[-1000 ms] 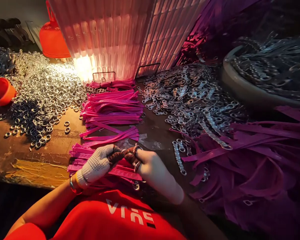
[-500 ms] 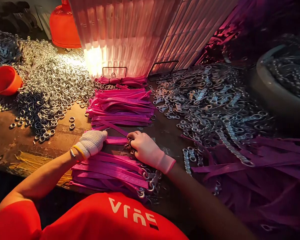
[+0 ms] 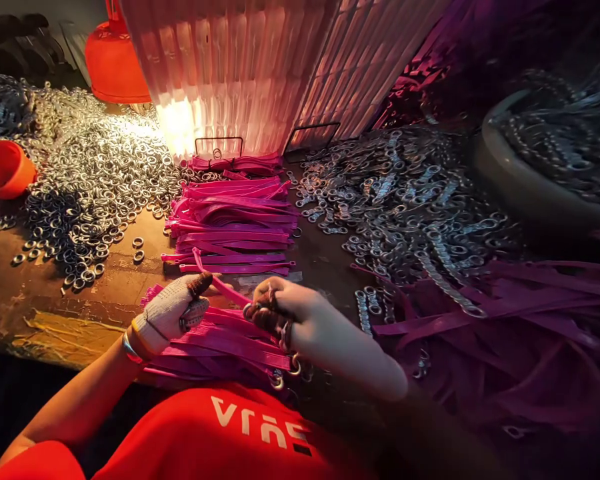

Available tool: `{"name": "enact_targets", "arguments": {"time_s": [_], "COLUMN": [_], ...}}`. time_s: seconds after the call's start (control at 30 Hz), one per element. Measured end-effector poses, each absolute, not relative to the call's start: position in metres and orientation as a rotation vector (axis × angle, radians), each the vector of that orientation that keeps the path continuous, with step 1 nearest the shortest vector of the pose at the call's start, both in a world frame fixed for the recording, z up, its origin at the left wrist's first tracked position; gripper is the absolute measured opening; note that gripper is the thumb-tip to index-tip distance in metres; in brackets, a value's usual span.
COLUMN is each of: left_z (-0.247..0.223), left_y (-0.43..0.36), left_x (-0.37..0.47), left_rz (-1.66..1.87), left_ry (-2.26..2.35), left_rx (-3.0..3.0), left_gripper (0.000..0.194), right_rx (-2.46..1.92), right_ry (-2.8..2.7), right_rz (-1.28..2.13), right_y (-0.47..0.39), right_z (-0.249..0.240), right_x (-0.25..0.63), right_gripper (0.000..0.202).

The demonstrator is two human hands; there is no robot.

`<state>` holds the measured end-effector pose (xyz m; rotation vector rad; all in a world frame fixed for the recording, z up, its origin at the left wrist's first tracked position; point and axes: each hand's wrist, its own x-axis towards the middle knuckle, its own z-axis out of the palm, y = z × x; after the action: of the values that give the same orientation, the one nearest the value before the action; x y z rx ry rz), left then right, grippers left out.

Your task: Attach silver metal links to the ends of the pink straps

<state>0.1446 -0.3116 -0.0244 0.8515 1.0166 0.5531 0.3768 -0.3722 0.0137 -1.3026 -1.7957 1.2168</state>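
My right hand point(image 3: 285, 310), in a pale glove with dark-stained fingertips, is closed on one end of a pink strap point(image 3: 225, 288). Small metal pieces show at its fingers. The strap's other end sticks up loose beside my left hand point(image 3: 177, 310). That hand wears a knitted glove; its thumb stands apart from its bent fingers, with nothing visible between them. Beneath both hands lies a pile of pink straps point(image 3: 220, 343), with metal rings point(image 3: 295, 365) at its right end. A second strap stack point(image 3: 230, 217) lies beyond them.
Loose rings point(image 3: 115, 153) are heaped at the left beside an orange cup point(image 3: 5, 170). An orange lamp point(image 3: 115, 63) hangs by a ribbed panel point(image 3: 230, 73). Metal links point(image 3: 390, 193), purple straps point(image 3: 520, 333) and a large basin point(image 3: 505, 150) fill the right side.
Both hands have come nearer my body. My left hand has loosened from a fist, and the strap at my right hand is now raised and bent. More straps show at the stack's near edge.
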Motion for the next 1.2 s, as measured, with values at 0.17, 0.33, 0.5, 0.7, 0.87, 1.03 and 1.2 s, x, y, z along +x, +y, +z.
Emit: {"name": "enact_targets", "arguments": {"time_s": [0.17, 0.33, 0.5, 0.7, 0.87, 1.03, 1.2], "left_z": [-0.027, -0.016, -0.012, -0.008, -0.005, 0.001, -0.012], "left_y": [-0.309, -0.305, -0.330, -0.353, -0.351, -0.345, -0.348], "left_x": [0.143, 0.142, 0.157, 0.169, 0.167, 0.167, 0.169], "left_rz": [0.819, 0.844, 0.586, 0.462, 0.394, 0.277, 0.258], "left_ry": [0.931, 0.884, 0.915, 0.954, 0.935, 0.800, 0.780], "left_rx": [0.372, 0.442, 0.929, 1.228, 1.342, 1.664, 1.986], "left_gripper": [0.024, 0.019, 0.035, 0.048, 0.046, 0.038, 0.016], "right_rx": [-1.396, -1.306, -1.434, -1.733, -1.872, -1.891, -1.913], "right_ry": [-1.787, -1.675, -1.747, -2.028, -2.291, -2.408, -2.361], "right_rz": [1.267, 1.332, 0.898, 0.432, 0.384, 0.173, 0.259], "right_y": [-0.414, -0.429, -0.419, -0.407, -0.411, -0.417, -0.421], "right_z": [-0.003, -0.011, -0.004, 0.003, 0.023, 0.020, 0.009], "right_x": [0.350, 0.348, 0.354, 0.350, 0.345, 0.342, 0.346], "right_gripper": [0.038, 0.026, 0.018, 0.026, 0.012, 0.016, 0.014]}}
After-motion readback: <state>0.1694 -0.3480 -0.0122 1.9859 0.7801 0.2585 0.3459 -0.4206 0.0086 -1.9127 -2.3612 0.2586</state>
